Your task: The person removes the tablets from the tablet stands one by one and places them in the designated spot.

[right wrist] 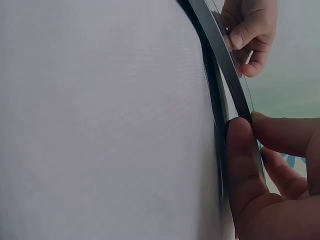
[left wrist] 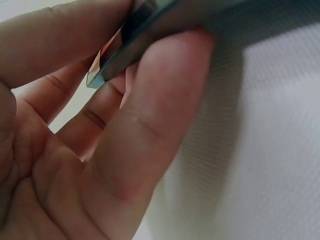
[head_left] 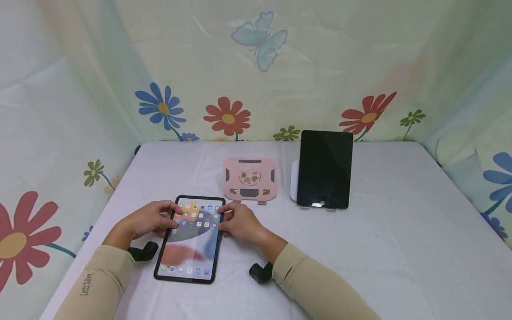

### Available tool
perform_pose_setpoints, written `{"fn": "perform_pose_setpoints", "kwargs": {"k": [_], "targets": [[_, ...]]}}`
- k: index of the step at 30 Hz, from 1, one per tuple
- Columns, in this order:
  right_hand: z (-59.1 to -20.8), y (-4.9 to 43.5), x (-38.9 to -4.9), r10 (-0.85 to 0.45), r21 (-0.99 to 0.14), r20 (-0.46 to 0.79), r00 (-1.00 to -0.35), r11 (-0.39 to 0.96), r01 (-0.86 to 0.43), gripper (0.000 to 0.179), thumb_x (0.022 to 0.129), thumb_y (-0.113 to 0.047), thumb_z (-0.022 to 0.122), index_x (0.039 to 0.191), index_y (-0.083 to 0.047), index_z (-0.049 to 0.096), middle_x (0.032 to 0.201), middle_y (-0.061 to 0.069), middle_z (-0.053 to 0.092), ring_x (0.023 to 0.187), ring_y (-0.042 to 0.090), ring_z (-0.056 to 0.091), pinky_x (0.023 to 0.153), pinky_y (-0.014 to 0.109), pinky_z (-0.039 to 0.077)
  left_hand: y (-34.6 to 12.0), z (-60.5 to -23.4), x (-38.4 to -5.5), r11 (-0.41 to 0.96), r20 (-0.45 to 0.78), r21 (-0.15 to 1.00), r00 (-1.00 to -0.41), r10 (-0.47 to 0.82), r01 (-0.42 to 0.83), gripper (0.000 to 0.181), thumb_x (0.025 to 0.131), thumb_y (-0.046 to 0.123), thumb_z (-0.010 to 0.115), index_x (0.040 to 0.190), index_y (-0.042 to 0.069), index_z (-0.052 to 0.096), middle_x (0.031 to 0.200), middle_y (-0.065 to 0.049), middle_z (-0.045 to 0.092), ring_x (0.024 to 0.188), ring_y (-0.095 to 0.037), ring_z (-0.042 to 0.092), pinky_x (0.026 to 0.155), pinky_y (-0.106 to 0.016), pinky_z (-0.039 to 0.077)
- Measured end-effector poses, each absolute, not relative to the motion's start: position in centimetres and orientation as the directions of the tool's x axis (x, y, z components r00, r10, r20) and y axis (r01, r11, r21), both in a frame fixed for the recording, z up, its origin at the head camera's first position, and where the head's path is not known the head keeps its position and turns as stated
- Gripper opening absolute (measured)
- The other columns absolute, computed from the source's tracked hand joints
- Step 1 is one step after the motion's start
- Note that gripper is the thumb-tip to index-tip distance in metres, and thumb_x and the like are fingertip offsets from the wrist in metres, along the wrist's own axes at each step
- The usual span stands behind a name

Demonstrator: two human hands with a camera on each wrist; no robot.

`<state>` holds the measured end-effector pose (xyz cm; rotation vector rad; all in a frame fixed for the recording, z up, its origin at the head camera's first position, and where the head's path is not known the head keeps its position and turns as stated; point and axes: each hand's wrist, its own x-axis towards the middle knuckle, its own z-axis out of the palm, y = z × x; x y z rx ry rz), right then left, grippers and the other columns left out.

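Observation:
A tablet (head_left: 190, 249) with a black border and a lit screen full of app icons lies over the near left of the table. At its upper left edge, my left hand (head_left: 150, 218) pinches it between thumb and fingers. My right hand (head_left: 245, 224) grips the opposite long edge near the upper right corner. In the left wrist view the thumb presses under the tablet's edge (left wrist: 150, 42), with fingers above. The right wrist view shows thumb and forefinger pinching the dark rim (right wrist: 225, 65), and the left hand (right wrist: 252, 32) beyond it. The tablet's underside is mostly hidden.
Behind the tablet, a pink case (head_left: 236, 168) with grey pads stands on a small clear holder. Right of it, a dark-screened tablet (head_left: 325, 169) leans upright on another clear stand, a white object (head_left: 294, 180) behind it. A flowered curtain (head_left: 320, 66) surrounds the white-covered table (head_left: 384, 249).

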<state>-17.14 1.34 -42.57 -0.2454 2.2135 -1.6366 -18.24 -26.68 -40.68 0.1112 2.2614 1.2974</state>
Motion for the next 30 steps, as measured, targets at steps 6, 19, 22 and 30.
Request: {"fn": "perform_pose_setpoints", "kwargs": {"k": [6,19,22,30], "targets": [[-42.42,1.14,-17.01,-0.328,-0.939,-0.176,-0.928,0.339,0.059,0.035,0.083,0.007,0.074,0.116,0.001,0.064,0.080,0.005,0.059,0.058,0.013,0.059,0.058,0.026,0.055,-26.70,-40.88,-18.41,0.545,-0.392,0.818,-0.871,0.297,-0.183,0.034,0.087,0.006,0.073,0.119,0.003,0.060,0.119,-0.017,0.052,0.089,-0.025,0.059,0.069,-0.036,0.054],[-42.44,1.06,-16.70,-0.292,-0.861,-0.071,-0.954,0.501,-0.089,0.034,0.084,-0.005,0.078,0.116,-0.003,0.067,0.084,-0.001,0.063,0.076,0.013,0.057,0.074,0.029,0.049,-26.04,-40.42,-18.01,0.643,-0.346,0.757,-0.908,0.236,-0.121,0.032,0.087,0.008,0.074,0.116,0.001,0.062,0.108,-0.015,0.054,0.089,-0.027,0.058,0.068,-0.037,0.054],[-42.43,1.07,-16.58,-0.287,-0.854,-0.059,-0.956,0.510,-0.100,0.031,0.085,-0.008,0.077,0.114,-0.003,0.068,0.085,-0.001,0.065,0.079,0.013,0.059,0.077,0.031,0.049,-25.99,-40.33,-17.96,0.653,-0.343,0.748,-0.910,0.231,-0.116,0.031,0.086,0.008,0.075,0.115,0.001,0.063,0.107,-0.015,0.055,0.088,-0.027,0.057,0.068,-0.036,0.054],[-42.19,1.29,-16.24,-0.279,-0.849,-0.043,-0.959,0.517,-0.113,0.025,0.093,-0.014,0.070,0.115,-0.004,0.069,0.098,0.004,0.072,0.092,0.016,0.066,0.085,0.036,0.052,-25.93,-40.21,-17.72,0.663,-0.356,0.736,-0.912,0.206,-0.137,0.039,0.087,0.010,0.074,0.123,0.002,0.063,0.117,-0.020,0.057,0.093,-0.029,0.058,0.072,-0.037,0.056]]}}
